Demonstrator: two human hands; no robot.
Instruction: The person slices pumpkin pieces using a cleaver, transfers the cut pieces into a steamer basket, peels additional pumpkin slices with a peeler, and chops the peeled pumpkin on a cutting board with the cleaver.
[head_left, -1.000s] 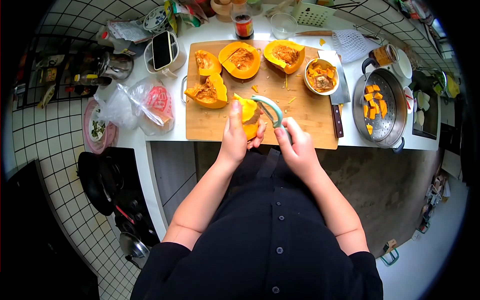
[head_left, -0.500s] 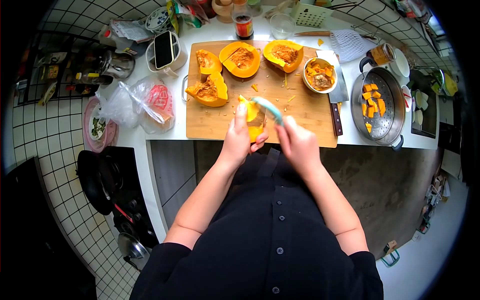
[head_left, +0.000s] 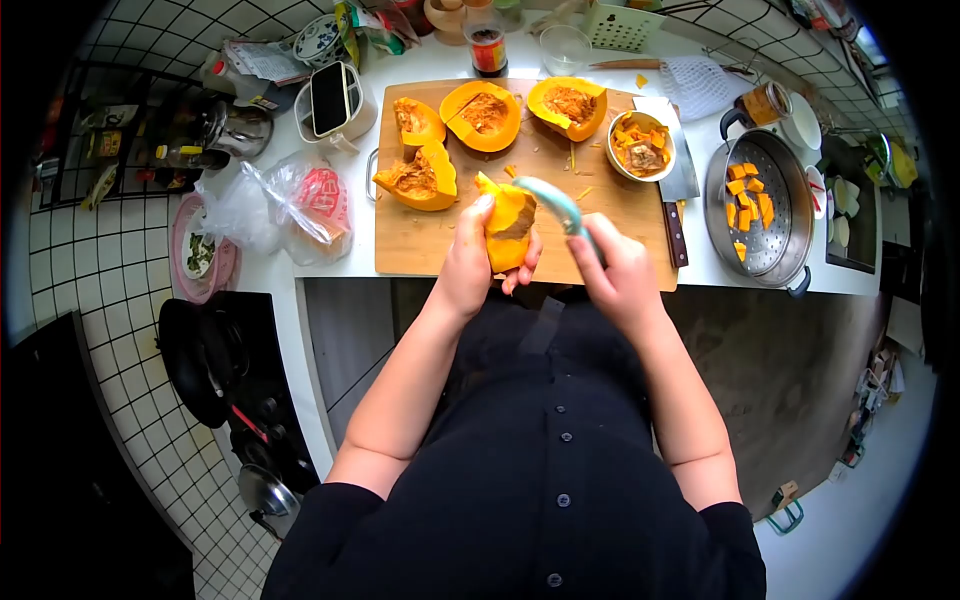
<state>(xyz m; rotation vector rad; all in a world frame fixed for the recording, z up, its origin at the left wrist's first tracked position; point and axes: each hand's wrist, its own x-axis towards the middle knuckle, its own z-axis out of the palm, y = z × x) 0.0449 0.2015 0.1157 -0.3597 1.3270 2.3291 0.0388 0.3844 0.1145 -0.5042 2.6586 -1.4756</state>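
Note:
My left hand (head_left: 470, 255) is closed round a pumpkin piece (head_left: 508, 225), part bare yellow flesh and part brownish skin, over the front edge of the wooden cutting board (head_left: 600, 235). In my right hand (head_left: 618, 268) is a pale teal peeler (head_left: 557, 200), its head a little blurred just right of the piece. Behind, on the board, lie several pumpkin chunks with seeds and pulp, among them a near-left wedge (head_left: 420, 182) and a middle one (head_left: 480, 118). Orange peel scraps are scattered between them.
At the board's right stand a white bowl (head_left: 640, 178) of scraps and a cleaver (head_left: 677, 215). Further right is a steamer pot (head_left: 765, 262) holding pumpkin cubes. Plastic bags (head_left: 310, 215) and a container with a phone (head_left: 327, 100) sit left; the stove (head_left: 255, 350) is front left.
My right hand and the peeler have moved right and slightly down, off the pumpkin piece. The piece has turned in my left hand, showing more of its skin patch.

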